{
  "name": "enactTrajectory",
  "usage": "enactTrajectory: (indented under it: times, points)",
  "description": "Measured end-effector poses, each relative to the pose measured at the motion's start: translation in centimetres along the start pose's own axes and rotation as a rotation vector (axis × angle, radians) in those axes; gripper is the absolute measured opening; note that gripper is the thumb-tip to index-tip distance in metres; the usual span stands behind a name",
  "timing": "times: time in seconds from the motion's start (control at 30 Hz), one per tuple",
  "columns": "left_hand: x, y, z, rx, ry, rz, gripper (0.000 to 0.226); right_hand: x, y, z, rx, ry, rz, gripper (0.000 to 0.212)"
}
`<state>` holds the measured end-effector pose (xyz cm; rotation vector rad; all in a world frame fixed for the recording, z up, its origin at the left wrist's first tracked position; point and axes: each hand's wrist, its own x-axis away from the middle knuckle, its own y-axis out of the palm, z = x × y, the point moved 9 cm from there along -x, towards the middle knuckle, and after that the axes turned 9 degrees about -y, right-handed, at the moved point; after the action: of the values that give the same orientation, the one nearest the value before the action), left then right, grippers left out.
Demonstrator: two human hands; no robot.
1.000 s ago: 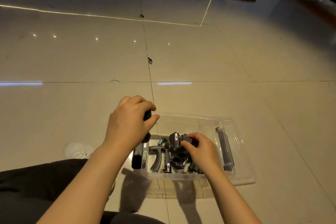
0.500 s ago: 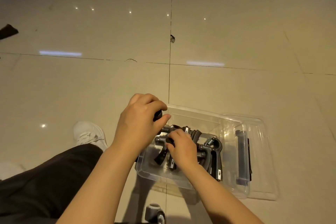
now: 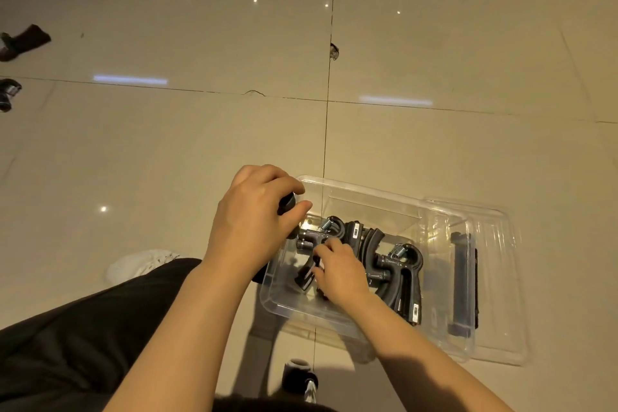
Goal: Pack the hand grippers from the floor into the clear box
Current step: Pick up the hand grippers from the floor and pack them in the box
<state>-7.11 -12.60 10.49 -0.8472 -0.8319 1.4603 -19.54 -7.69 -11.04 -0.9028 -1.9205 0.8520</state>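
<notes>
Curling shut, left fingers (image 3: 294, 191) grip a hand gripper (image 3: 287, 205); right fingers (image 3: 329, 246) pinch another (image 3: 309, 257) inside the clear box (image 3: 368, 192).

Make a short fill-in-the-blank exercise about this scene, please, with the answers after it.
1. The left hand is closed around a ____ object at the box's left rim.
2. The right hand reaches ____ the box, among the grippers.
3. The box has ____ walls.
4. The floor is covered with ____.

Missing words: black; into; clear; tiles
</notes>
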Motion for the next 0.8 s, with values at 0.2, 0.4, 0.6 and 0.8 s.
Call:
enactTrajectory:
  times: [0.2,0.4,0.6,0.8]
  points:
    - [0.1,0.1,-0.8,-0.015,-0.024,-0.025,0.019,-1.0,2.7,0.1,0.251,-0.131,-0.209,0.052]
    - [-0.3,-0.8,-0.6,0.084,-0.04,0.006,0.019,-2.0,3.0,-1.5,0.297,-0.235,-0.176,0.033]
    - [0.1,-1.6,-1.4,0.072,-0.051,0.039,0.019,-1.3,3.5,-1.8,0.322,-0.309,-0.206,0.028]
    - [0.9,-2.0,-2.0,0.057,-0.063,0.035,0.019,-1.0,4.0,-1.5,0.306,-0.291,-0.216,0.031]
